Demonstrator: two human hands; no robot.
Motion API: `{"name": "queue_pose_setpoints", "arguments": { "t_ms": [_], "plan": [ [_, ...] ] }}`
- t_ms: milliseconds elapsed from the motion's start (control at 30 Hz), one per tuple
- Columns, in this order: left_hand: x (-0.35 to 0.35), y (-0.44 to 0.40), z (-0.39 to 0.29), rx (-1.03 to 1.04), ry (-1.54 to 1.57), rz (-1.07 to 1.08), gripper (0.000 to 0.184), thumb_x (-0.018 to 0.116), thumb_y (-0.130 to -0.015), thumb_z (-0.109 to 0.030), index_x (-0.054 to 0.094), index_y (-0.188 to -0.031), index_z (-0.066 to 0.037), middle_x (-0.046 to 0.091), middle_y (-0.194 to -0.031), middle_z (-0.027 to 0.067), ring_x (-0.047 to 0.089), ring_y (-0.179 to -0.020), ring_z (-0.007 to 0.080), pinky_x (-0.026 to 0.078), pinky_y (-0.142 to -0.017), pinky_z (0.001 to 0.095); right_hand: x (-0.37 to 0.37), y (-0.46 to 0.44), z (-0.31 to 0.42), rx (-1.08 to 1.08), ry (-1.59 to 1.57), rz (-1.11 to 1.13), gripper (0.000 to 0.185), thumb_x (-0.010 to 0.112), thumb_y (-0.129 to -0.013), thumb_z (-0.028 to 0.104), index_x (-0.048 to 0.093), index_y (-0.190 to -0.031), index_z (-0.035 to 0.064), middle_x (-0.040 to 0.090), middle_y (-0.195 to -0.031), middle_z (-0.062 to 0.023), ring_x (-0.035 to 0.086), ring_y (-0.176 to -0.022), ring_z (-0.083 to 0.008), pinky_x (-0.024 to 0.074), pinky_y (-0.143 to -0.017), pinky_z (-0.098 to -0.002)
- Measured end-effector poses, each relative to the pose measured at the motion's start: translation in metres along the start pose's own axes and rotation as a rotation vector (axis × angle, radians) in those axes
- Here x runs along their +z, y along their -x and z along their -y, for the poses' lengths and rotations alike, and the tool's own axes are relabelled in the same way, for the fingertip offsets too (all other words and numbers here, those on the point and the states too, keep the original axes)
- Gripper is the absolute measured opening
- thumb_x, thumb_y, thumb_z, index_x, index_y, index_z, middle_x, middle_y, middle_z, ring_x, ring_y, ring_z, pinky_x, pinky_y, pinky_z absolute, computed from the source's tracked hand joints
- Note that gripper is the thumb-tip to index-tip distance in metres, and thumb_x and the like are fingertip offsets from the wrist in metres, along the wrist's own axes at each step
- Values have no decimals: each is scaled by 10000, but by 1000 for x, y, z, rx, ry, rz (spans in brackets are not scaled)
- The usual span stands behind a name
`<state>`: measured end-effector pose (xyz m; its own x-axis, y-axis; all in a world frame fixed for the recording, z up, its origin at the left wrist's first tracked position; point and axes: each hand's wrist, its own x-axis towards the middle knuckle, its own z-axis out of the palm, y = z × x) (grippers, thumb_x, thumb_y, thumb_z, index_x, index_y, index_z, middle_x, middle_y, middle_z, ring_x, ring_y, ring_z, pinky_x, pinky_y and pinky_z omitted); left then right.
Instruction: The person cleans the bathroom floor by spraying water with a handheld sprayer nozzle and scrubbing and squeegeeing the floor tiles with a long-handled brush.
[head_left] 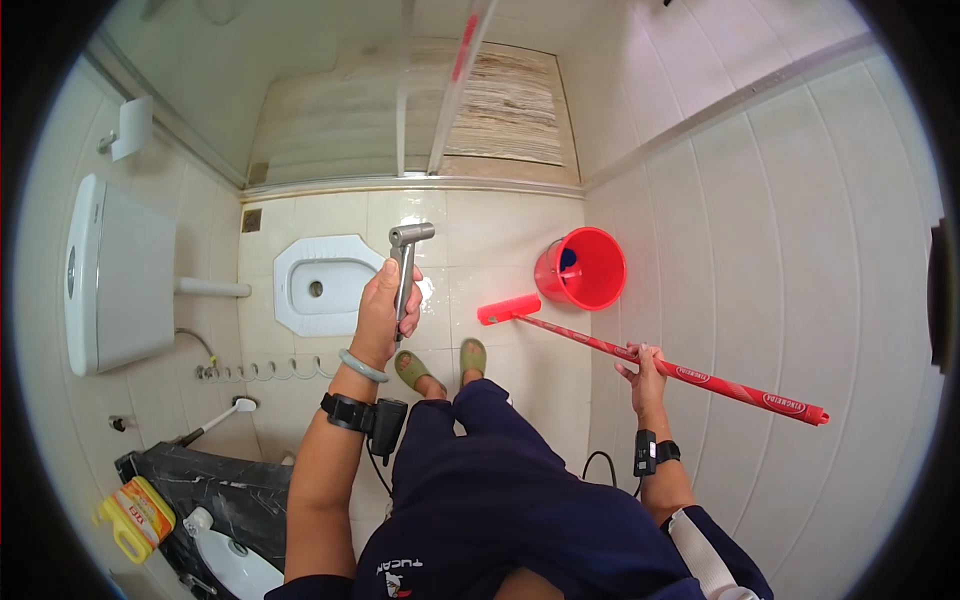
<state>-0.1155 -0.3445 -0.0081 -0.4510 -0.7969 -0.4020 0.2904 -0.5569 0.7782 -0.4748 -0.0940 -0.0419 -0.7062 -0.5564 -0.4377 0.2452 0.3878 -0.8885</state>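
My left hand [391, 305] is closed around the handle of a metal bidet sprayer [409, 238], its head pointing up and to the right. A coiled hose [270, 372] runs from the left wall toward that hand. In my right hand [645, 372] is the shaft of a red floor squeegee [735, 388], gripped partway along. The squeegee's red head [508, 309] is down at the tiled floor, near a red bucket [590, 270]. Something blue shows inside the bucket. Between the sprayer and the left wall lies a white squat toilet [318, 315].
A white cistern [120, 275] hangs on the left wall with a pipe to the toilet. At lower left are a black counter [215, 480], a washbasin [240, 568], a yellow jug [140, 518] and a toilet brush [220, 415]. A glass partition [330, 110] stands ahead.
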Motion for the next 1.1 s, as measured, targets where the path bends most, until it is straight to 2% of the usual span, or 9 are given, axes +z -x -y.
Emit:
{"name": "queue_pose_setpoints", "arguments": {
  "t_ms": [133,167,233,333,400,667,867,1033,1100],
  "plan": [
    [50,2,-11,-18,44,86,462,319,-982,-496,475,-938,-63,421,-561,-9,323,-355,53,284,-323,193,-36,6,-21,10,-50,-100,114,550,-907,206,479,-870,126,584,-986,-61,562,-947,-154,562,-702,-354],
    [70,-53,-28,1,59,83,473,308,-981,-506,464,-935,-61,414,-558,-8,317,-350,56,277,-316,193,-16,-65,8,35,-35,-37,113,549,-906,204,477,-867,126,587,-977,-65,568,-941,-157,565,-697,-357],
    [92,-14,-33,22,74,200,475,304,-981,-507,463,-933,-61,416,-558,-6,315,-348,57,278,-315,193,-34,-18,-11,12,-90,-65,112,550,-903,196,475,-863,124,594,-962,-69,581,-937,-168,569,-686,-363],
    [131,-22,-24,64,99,274,483,297,-979,-513,460,-931,-62,416,-554,0,318,-347,58,283,-315,190,-56,-30,-21,53,-131,-73,116,550,-903,194,473,-860,119,595,-965,-68,586,-928,-170,570,-690,-357],
    [150,-71,-27,66,93,214,480,303,-978,-512,462,-933,-61,418,-552,-1,321,-345,58,287,-315,190,-47,-86,-5,61,-124,-35,122,554,-904,197,474,-859,116,596,-966,-68,590,-926,-170,567,-698,-354],
    [145,-91,34,-43,-31,-10,458,329,-980,-498,477,-943,-66,423,-555,-12,323,-349,51,290,-320,189,-72,-96,-20,95,-166,-6,148,573,-904,208,480,-859,103,604,-997,-85,599,-973,-188,554,-739,-351],
    [139,-111,44,222,-226,-226,442,368,-976,-485,491,-949,-62,420,-570,-18,350,-377,48,290,-331,188,-99,-106,-43,73,-209,17,147,562,-912,211,483,-866,96,607,-1024,-106,591,-996,-200,553,-751,-370],
    [157,-125,61,271,-591,-177,366,427,-981,-391,574,-919,-62,432,-545,-39,373,-397,43,276,-352,202,-116,-106,-60,100,-260,-14,160,532,-930,221,484,-854,88,604,-1016,-110,562,-1055,-213,523,-802,-414],
    [170,-136,80,277,-723,-150,385,444,-977,-392,588,-875,-51,454,-532,-35,390,-425,50,305,-398,220,-123,-112,-65,82,-345,-26,169,527,-935,219,478,-841,87,590,-966,-92,564,-1004,-202,492,-837,-410]
  ]
}}
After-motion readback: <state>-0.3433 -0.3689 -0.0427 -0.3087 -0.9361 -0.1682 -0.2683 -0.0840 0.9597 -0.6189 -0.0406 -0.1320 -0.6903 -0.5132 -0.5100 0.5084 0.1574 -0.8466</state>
